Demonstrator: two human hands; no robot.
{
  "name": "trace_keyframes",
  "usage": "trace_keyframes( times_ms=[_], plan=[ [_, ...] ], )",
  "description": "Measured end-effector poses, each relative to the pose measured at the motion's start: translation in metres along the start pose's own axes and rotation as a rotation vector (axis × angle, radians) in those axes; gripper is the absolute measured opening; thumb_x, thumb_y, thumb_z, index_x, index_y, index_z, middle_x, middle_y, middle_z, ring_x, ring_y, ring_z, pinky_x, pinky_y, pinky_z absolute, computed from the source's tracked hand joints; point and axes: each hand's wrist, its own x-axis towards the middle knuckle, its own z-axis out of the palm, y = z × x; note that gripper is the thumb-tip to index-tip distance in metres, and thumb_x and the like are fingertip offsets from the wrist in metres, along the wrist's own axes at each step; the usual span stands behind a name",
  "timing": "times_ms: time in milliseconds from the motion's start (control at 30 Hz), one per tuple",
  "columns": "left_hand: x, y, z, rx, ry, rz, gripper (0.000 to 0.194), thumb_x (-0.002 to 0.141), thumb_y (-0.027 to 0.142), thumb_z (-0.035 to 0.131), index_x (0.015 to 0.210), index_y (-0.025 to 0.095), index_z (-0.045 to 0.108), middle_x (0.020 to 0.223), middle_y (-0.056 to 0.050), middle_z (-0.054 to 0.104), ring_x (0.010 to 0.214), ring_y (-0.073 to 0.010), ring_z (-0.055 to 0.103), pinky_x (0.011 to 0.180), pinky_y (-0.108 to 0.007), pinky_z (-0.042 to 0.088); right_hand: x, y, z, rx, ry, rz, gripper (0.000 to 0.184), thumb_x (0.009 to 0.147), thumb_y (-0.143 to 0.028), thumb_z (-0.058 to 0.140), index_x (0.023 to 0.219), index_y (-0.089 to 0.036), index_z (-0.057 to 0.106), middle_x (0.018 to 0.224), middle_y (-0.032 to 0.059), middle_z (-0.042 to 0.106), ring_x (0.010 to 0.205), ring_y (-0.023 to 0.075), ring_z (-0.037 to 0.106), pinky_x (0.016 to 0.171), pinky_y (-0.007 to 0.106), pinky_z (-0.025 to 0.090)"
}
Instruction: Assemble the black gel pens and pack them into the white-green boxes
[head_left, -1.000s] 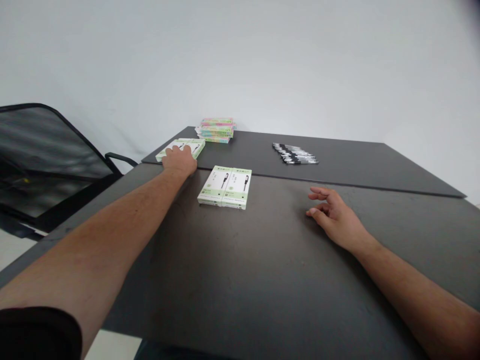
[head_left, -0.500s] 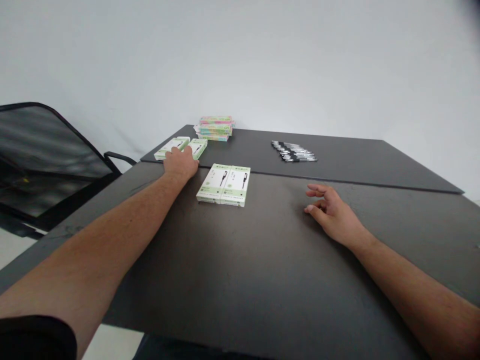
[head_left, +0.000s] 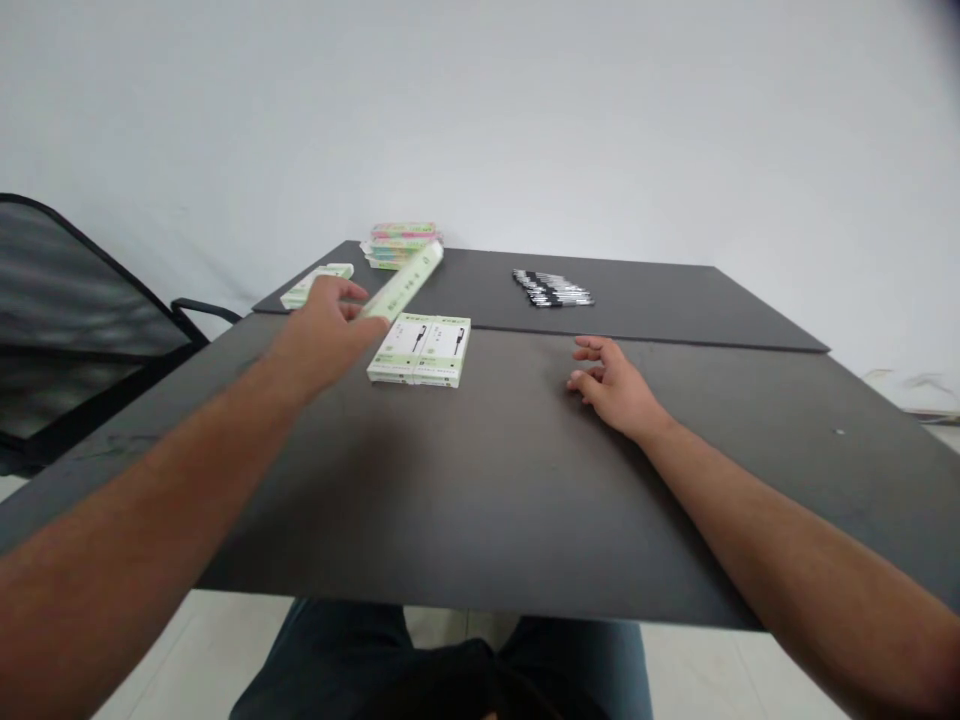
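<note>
My left hand (head_left: 330, 325) grips a light green and white box (head_left: 405, 283) by its near end and holds it tilted above the table. Beneath and just right of it, two matching boxes (head_left: 420, 350) with a pen-like picture on the front lie side by side. Another such box (head_left: 317, 284) rests at the far left, beyond my left hand. My right hand (head_left: 606, 385) is at the table's right half, its fingers apart and loosely curled, with nothing in it.
Several black and clear pens (head_left: 551, 289) lie in a row on the back table. A stack of colourful packs (head_left: 403, 246) stands at its far left, near the wall. A black mesh chair (head_left: 82, 340) is at the left. A seam divides the dark tables (head_left: 510, 480).
My left hand has lifted one green and white box from the far-left pair and brought it nearer. My right hand keeps its pose. The camera view has shifted a little.
</note>
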Motion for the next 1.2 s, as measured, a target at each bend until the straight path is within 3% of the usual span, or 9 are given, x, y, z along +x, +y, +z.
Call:
trace_keyframes(
  times_ms=[167, 233, 367, 467, 667, 767, 933, 1067, 1200],
  plan=[
    [-0.108, 0.04, 0.033, 0.07, -0.124, 0.339, 0.055, 0.083, 0.035, 0.076, 0.134, 0.02, 0.06, 0.14, -0.02, 0.071, 0.134, -0.0424, 0.064, 0.123, -0.06, 0.048, 0.008, 0.004, -0.006, 0.083, 0.19, 0.056, 0.067, 0.088, -0.042, 0.069, 0.152, -0.028, 0.054, 0.139, 0.0121, 0.068, 0.087, 0.0206, 0.078, 0.058, 0.03, 0.065],
    [-0.136, 0.045, 0.047, 0.125, -0.148, 0.394, 0.054, 0.081, 0.033, 0.078, 0.131, 0.021, 0.063, 0.135, -0.021, 0.072, 0.13, -0.0458, 0.065, 0.119, -0.063, 0.05, 0.01, 0.004, -0.01, 0.042, 0.246, 0.069, 0.069, 0.089, -0.039, 0.065, 0.156, -0.028, 0.053, 0.139, 0.0125, 0.069, 0.087, 0.0202, 0.077, 0.057, 0.029, 0.064],
    [-0.164, 0.05, 0.059, 0.34, -0.187, 0.41, 0.046, 0.087, 0.038, 0.079, 0.128, 0.019, 0.068, 0.123, -0.023, 0.071, 0.116, -0.0461, 0.068, 0.101, -0.06, 0.059, 0.011, 0.003, -0.013, -0.064, 0.255, 0.068, 0.073, 0.092, -0.035, 0.06, 0.163, -0.026, 0.051, 0.141, 0.0153, 0.07, 0.087, 0.0208, 0.077, 0.06, 0.029, 0.064],
    [-0.178, 0.059, 0.06, 0.371, -0.219, 0.389, 0.05, 0.092, 0.048, 0.081, 0.13, 0.018, 0.07, 0.129, -0.025, 0.069, 0.118, -0.0467, 0.068, 0.099, -0.059, 0.06, 0.01, 0.002, -0.01, -0.097, 0.23, 0.041, 0.073, 0.09, -0.035, 0.063, 0.161, -0.024, 0.054, 0.144, 0.0181, 0.07, 0.088, 0.0231, 0.077, 0.062, 0.033, 0.065],
    [-0.201, 0.068, 0.06, 0.287, -0.326, 0.403, 0.102, 0.082, 0.076, 0.09, 0.158, 0.016, 0.06, 0.153, -0.033, 0.06, 0.128, -0.0517, 0.069, 0.104, -0.063, 0.061, 0.01, 0.006, -0.009, -0.129, 0.209, 0.008, 0.068, 0.088, -0.037, 0.064, 0.154, -0.019, 0.059, 0.144, 0.0205, 0.068, 0.087, 0.0245, 0.076, 0.062, 0.038, 0.067],
    [-0.194, 0.063, 0.047, 0.196, -0.38, 0.48, 0.102, 0.086, 0.073, 0.087, 0.165, 0.019, 0.054, 0.152, -0.03, 0.062, 0.126, -0.0481, 0.073, 0.101, -0.06, 0.063, 0.01, 0.009, -0.01, -0.136, 0.205, 0.014, 0.066, 0.087, -0.038, 0.065, 0.151, -0.021, 0.06, 0.142, 0.0179, 0.069, 0.087, 0.0226, 0.075, 0.063, 0.036, 0.067],
    [-0.13, 0.059, 0.026, 0.199, -0.376, 0.571, 0.039, 0.1, 0.05, 0.072, 0.126, 0.02, 0.072, 0.115, -0.015, 0.078, 0.105, -0.0372, 0.077, 0.09, -0.05, 0.059, 0.013, 0.013, -0.01, -0.143, 0.199, 0.068, 0.06, 0.09, -0.041, 0.065, 0.148, -0.023, 0.06, 0.126, 0.0108, 0.075, 0.083, 0.0197, 0.075, 0.062, 0.031, 0.065],
    [-0.076, 0.053, 0.043, 0.082, -0.331, 0.786, 0.023, 0.105, 0.041, 0.061, 0.097, 0.022, 0.07, 0.091, -0.008, 0.075, 0.091, -0.0281, 0.072, 0.084, -0.042, 0.052, 0.018, 0.016, -0.013, -0.194, 0.168, 0.123, 0.046, 0.095, -0.039, 0.062, 0.138, -0.021, 0.066, 0.095, 0.0042, 0.074, 0.069, 0.0179, 0.07, 0.057, 0.029, 0.062],
    [-0.06, 0.035, 0.07, -0.099, -0.266, 0.843, 0.025, 0.106, 0.038, 0.057, 0.091, 0.021, 0.069, 0.085, -0.005, 0.072, 0.084, -0.0239, 0.068, 0.08, -0.037, 0.049, 0.038, 0.017, -0.031, -0.308, 0.061, 0.142, 0.032, 0.099, -0.035, 0.06, 0.124, -0.021, 0.074, 0.089, 0.0056, 0.077, 0.062, 0.0179, 0.069, 0.051, 0.028, 0.059]
  ],
)
